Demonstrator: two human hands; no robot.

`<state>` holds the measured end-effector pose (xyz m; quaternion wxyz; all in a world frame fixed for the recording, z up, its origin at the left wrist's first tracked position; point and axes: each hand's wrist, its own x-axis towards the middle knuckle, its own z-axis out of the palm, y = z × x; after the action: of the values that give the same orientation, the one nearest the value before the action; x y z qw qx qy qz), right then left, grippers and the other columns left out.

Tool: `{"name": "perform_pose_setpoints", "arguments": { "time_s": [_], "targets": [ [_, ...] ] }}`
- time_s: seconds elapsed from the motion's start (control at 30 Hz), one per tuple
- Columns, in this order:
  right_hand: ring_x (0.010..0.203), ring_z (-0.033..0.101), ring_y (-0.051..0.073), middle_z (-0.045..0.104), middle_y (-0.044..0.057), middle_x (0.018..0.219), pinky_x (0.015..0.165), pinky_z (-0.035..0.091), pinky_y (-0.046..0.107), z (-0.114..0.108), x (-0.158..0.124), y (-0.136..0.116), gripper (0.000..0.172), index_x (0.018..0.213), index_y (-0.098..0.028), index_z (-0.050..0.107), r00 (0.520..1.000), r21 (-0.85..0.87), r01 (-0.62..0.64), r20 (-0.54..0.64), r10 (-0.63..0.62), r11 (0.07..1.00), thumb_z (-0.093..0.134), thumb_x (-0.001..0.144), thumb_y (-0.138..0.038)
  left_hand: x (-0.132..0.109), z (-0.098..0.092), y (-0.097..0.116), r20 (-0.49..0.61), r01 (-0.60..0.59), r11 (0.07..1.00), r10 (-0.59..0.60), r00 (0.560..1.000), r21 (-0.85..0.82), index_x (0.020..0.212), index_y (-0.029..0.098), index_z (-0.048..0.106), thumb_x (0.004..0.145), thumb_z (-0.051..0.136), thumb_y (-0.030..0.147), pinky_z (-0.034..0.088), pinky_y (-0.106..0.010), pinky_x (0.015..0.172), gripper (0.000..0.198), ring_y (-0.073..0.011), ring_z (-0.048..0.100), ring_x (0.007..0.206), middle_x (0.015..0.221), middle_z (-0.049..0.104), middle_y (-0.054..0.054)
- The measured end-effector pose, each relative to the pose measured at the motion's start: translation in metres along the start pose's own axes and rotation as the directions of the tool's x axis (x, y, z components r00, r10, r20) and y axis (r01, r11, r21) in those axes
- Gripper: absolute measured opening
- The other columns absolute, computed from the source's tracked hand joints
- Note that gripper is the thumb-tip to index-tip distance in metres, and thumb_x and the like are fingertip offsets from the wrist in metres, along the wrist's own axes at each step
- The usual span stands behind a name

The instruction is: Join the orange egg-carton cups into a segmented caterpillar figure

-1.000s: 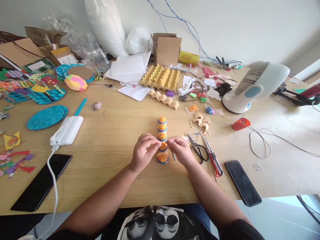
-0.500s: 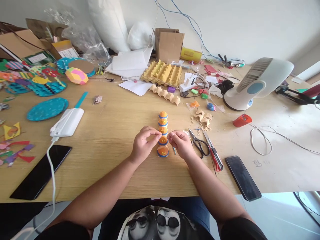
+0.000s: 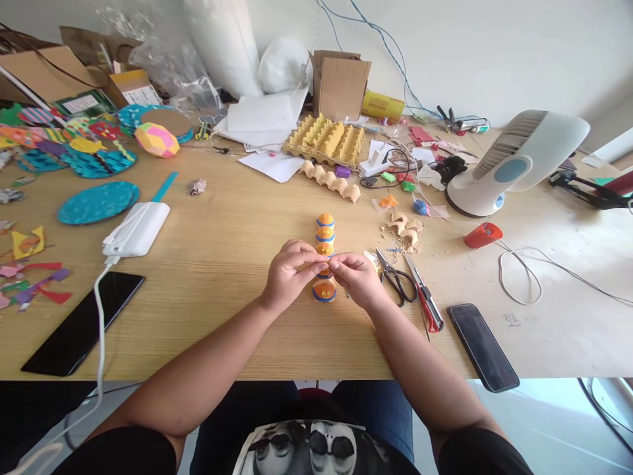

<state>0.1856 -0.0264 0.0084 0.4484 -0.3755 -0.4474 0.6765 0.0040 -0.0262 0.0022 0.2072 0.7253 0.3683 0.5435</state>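
Note:
A row of orange cups with blue bands [image 3: 324, 232], cut from egg carton, runs away from me on the wooden table [image 3: 232, 244]. My left hand [image 3: 288, 274] and my right hand [image 3: 357, 279] meet in a pinch just above the nearer cups. Their fingertips touch over the row, and what they pinch is too small to make out. The nearest cup [image 3: 324, 291] shows between the two hands.
Black scissors [image 3: 394, 284] and a red utility knife [image 3: 425, 303] lie right of my right hand, then a phone [image 3: 483, 346]. A second phone [image 3: 82, 323] and white power bank [image 3: 137, 229] lie left. Egg cartons [image 3: 326, 140], fan [image 3: 514, 165], red cup [image 3: 482, 235] and paper crafts [image 3: 96, 201] sit farther back.
My fingertips have come closer together over the row of cups. The view has tilted slightly, so the whole table sits a little higher in the picture.

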Motion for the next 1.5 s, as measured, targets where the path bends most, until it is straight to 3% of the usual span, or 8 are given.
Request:
{"name": "perform_pose_setpoints", "arguments": {
  "time_s": [0.17,0.4,0.77,1.2,1.5],
  "targets": [
    [0.052,0.04,0.007,0.065,0.0,0.066,0.049,0.025,0.023,0.0002,0.001,0.0005,0.041,0.079,-0.017,0.072,1.0,0.017,0.004,-0.015,-0.004,1.0,0.087,0.068,-0.054,0.0009,-0.0003,0.0009,0.03,-0.011,1.0,0.012,0.999,-0.029,0.097,0.027,0.079,0.092,0.072,0.027,0.051,-0.032,0.085,0.008,-0.0158,0.062,0.087,0.086,0.069,-0.001],
    [0.048,0.036,0.006,0.064,-0.001,0.063,0.047,0.023,0.024,-0.0018,0.0018,-0.0008,0.038,0.077,-0.016,0.072,0.998,-0.006,0.054,-0.021,-0.054,0.999,0.085,0.071,-0.051,0.0025,0.0002,0.0015,0.057,0.072,0.991,-0.066,0.996,-0.113,0.093,0.024,0.075,0.092,0.072,0.031,0.052,-0.035,0.088,0.007,-0.0174,0.064,0.089,0.088,0.07,-0.002],
    [0.05,0.038,0.007,0.065,0.0,0.064,0.048,0.025,0.024,-0.0029,0.0021,-0.0003,0.039,0.078,-0.016,0.073,0.998,-0.053,0.047,-0.03,-0.049,0.997,0.085,0.072,-0.052,0.0019,0.0003,-0.0006,0.055,0.089,0.992,-0.085,0.995,-0.089,0.088,0.025,0.077,0.092,0.073,0.032,0.052,-0.033,0.085,0.009,-0.0169,0.062,0.087,0.084,0.068,-0.001],
    [0.052,0.043,0.008,0.064,0.0,0.063,0.05,0.033,0.024,-0.0031,0.002,-0.0042,0.042,0.078,-0.016,0.073,0.997,-0.094,0.065,-0.044,-0.069,0.994,0.086,0.069,-0.055,0.0009,0.0007,-0.0027,0.066,0.136,0.986,-0.13,0.989,-0.1,0.104,0.028,0.079,0.096,0.066,0.037,0.053,-0.035,0.089,0.017,-0.0184,0.064,0.093,0.091,0.07,-0.003],
    [0.053,0.043,0.008,0.062,0.0,0.062,0.052,0.033,0.025,-0.0045,0.0021,-0.0062,0.039,0.076,-0.016,0.073,0.994,-0.126,0.092,-0.038,-0.098,0.988,0.085,0.071,-0.053,0.0019,0.0023,-0.0015,0.052,0.138,0.988,-0.135,0.989,-0.066,0.089,0.023,0.073,0.094,0.069,0.037,0.052,-0.037,0.092,0.016,-0.0189,0.064,0.093,0.09,0.072,-0.003]
  ]
}}
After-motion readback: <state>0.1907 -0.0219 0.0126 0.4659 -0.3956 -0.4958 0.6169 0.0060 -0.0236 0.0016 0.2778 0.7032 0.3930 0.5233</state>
